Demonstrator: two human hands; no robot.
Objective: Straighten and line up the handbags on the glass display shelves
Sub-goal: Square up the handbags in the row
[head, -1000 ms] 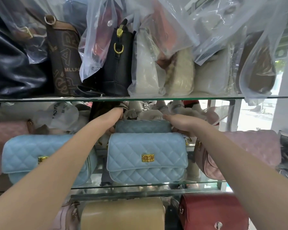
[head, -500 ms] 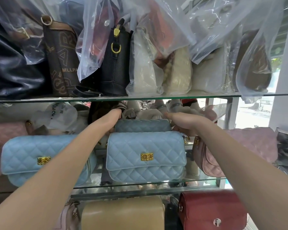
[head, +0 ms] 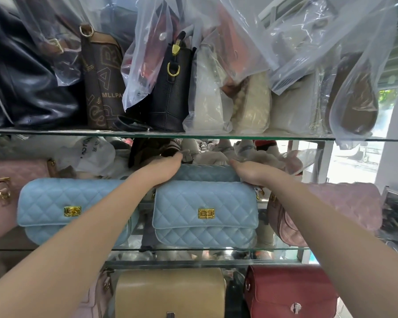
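Hands barely moved since 1 s ago

Front blue bag (head: 205,212) sits square at glass shelf (head: 193,249) edge. Just behind, left hand (head: 166,171) and right hand (head: 251,174) press both ends of rear blue bag (head: 207,173), grip flat, fingers straight: likely nudging it parallel.

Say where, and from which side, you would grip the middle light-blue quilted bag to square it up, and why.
Probably its two top corners, one hand per end, coming from the front over the top. The middle blue bag stands upright, wide and shallow, clasp forward; a second blue bag sits close behind and a pink bag crowds its right end, leaving little room lower down.
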